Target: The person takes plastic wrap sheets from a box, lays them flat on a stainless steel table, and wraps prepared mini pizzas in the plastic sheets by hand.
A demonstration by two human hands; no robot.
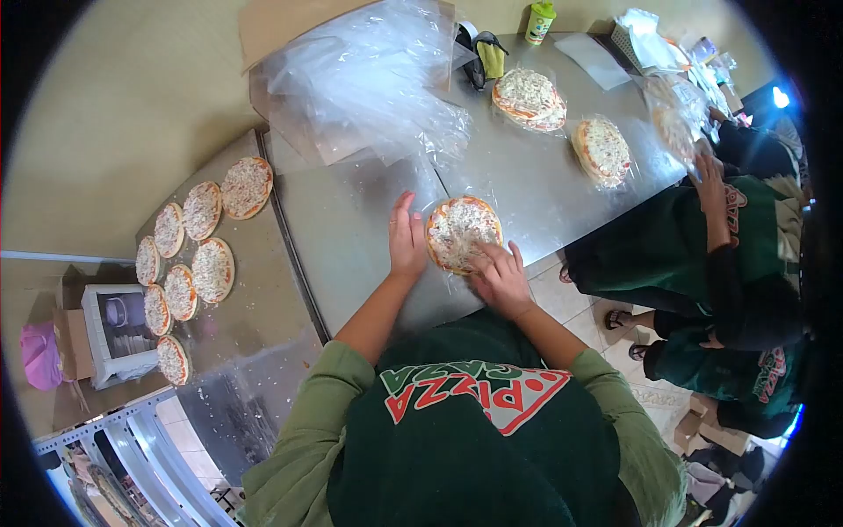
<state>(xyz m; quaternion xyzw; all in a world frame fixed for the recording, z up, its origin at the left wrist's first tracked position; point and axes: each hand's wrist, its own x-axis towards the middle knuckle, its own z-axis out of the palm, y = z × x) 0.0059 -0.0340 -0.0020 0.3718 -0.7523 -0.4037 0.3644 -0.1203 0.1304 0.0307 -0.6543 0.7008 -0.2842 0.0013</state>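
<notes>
A small pizza topped with shredded cheese lies on the steel table in front of me, with clear plastic around its edge. My left hand stands upright at the pizza's left side, its fingers stretched out and holding nothing. On the lower right of the pizza, my right hand rests with its fingers spread over the topping. Its fingertips touch the top, and nothing is gripped in it.
Several unwrapped pizzas sit on the left table. A box of clear plastic bags stands at the back. Bagged pizzas lie farther right, near a green-lidded container. Co-workers in green aprons stand on the right.
</notes>
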